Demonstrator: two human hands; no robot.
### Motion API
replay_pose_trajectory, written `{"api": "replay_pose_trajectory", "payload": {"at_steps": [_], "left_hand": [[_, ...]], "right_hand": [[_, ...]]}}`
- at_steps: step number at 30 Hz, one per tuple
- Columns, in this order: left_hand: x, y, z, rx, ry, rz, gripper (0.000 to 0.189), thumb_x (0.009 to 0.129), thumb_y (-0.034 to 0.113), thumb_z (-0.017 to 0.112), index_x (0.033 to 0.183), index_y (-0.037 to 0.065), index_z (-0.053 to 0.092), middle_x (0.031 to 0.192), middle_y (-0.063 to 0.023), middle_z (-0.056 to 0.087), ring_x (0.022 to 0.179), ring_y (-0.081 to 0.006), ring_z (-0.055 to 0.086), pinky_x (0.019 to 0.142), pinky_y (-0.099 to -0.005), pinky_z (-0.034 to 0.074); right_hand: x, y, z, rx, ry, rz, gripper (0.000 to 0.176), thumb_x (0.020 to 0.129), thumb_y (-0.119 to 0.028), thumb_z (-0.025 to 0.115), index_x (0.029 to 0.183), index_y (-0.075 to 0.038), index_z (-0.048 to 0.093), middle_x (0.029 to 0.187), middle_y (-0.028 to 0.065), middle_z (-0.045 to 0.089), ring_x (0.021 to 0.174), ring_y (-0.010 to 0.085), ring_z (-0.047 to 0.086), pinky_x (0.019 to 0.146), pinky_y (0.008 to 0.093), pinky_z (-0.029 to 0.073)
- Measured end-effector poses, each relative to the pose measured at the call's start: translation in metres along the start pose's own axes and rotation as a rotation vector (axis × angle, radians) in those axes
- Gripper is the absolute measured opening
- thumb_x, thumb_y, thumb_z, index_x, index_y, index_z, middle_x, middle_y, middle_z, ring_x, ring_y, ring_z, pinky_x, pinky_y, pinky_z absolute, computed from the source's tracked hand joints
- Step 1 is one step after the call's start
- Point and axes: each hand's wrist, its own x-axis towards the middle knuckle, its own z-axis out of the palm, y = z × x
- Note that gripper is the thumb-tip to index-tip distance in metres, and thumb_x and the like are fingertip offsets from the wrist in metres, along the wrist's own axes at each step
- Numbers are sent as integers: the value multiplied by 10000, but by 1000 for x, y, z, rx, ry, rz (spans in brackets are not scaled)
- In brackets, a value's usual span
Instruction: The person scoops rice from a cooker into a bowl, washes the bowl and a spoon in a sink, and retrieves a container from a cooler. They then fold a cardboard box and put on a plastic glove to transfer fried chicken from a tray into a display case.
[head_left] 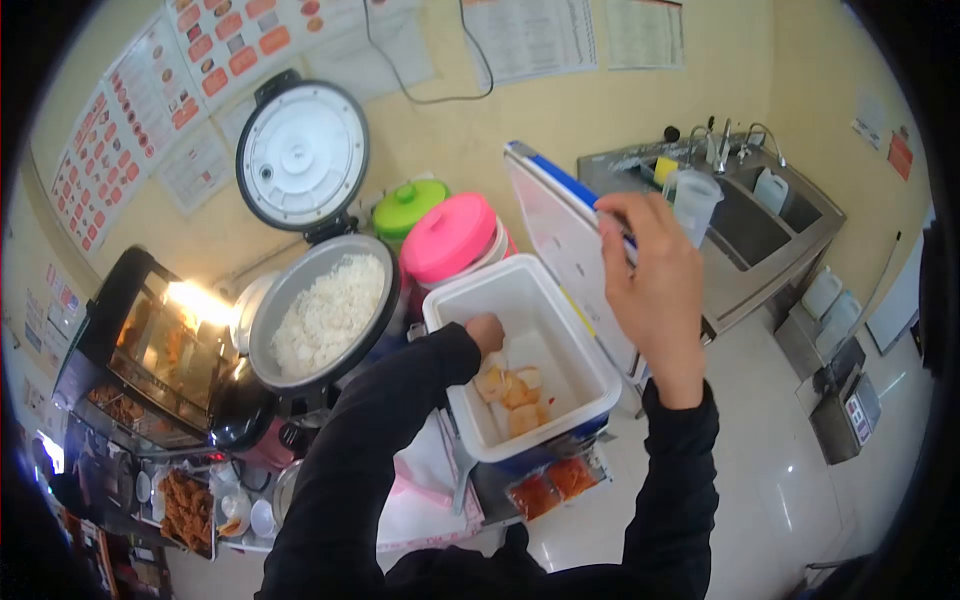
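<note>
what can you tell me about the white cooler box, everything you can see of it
The cooler box looks like white plastic inside with a blue outer shell. It stands open beside a rice cooker; its lid, white with a blue edge, is tipped up and held by the right hand. The left hand reaches inside, above a few pale orange packets on the bottom.
</note>
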Motion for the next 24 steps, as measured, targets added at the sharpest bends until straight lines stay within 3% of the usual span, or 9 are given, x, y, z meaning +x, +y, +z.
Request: {"api": "replay_pose_trajectory", "payload": {"at_steps": [3, 6, 9, 12, 15, 18, 21, 24], "left_hand": [[20, -16, 16, 140, 71, 308, 126, 737, 201, 606, 701, 128, 702, 760, -74, 684, 741, -283, 659, 622, -407, 521], [21, -27, 2, -306, 8, 117, 94, 727, 152, 622, 765, 123, 703, 746, -80, 670, 759, -299, 652, 670, -444, 513], [16, -41, -12, -257, 47, 335, 139, 736, 118, 621, 852, 110, 696, 814, -108, 661, 807, -332, 640, 734, -464, 499], [-2, -25, -16, -394, 181, 253, 210, 759, 110, 598, 957, 119, 666, 926, -129, 643, 856, -333, 633, 760, -451, 496], [11, -15, 3, -392, 132, 204, 244, 781, 138, 574, 1015, 159, 641, 1002, -130, 626, 889, -338, 626, 765, -452, 492], [18, -19, 10, -233, 77, 320, 251, 798, 170, 559, 1042, 194, 615, 960, -112, 632, 878, -327, 629, 753, -440, 493], [17, -14, 7, -355, 93, 259, 194, 807, 201, 552, 980, 200, 639, 957, -92, 627, 880, -311, 632, 744, -428, 495], [13, -7, -2, -410, -53, 51, 165, 805, 201, 550, 937, 200, 648, 954, -77, 631, 886, -289, 635, 727, -411, 497]], "right_hand": [[-1, 4, 0, -16, 37, -20, 121, 853, -74, 560, 966, -63, 601, 868, 116, 592, 765, 329, 603, 635, 386, 469], [-1, 10, -2, -8, 58, -22, 121, 854, -72, 558, 966, -59, 601, 870, 115, 595, 766, 326, 604, 631, 385, 469], [-1, 13, -3, -11, 50, -13, 123, 856, -70, 555, 970, -57, 602, 871, 114, 598, 766, 324, 607, 628, 384, 469], [0, 12, -1, -13, 57, -31, 126, 857, -68, 554, 972, -54, 602, 871, 114, 600, 759, 323, 608, 627, 380, 470], [-1, 7, 0, -27, 54, -52, 126, 855, -63, 556, 971, -49, 604, 873, 110, 602, 748, 314, 611, 623, 368, 472], [-4, 0, 4, -36, 33, -69, 126, 851, -57, 559, 966, -45, 608, 875, 108, 603, 741, 303, 615, 620, 354, 475], [-5, -10, 7, -26, 27, -80, 128, 846, -56, 563, 964, -43, 610, 874, 108, 603, 737, 297, 617, 620, 347, 477], [-8, -17, 11, -22, 23, -97, 129, 842, -59, 566, 962, -42, 612, 869, 110, 604, 739, 297, 619, 626, 349, 478]]}}
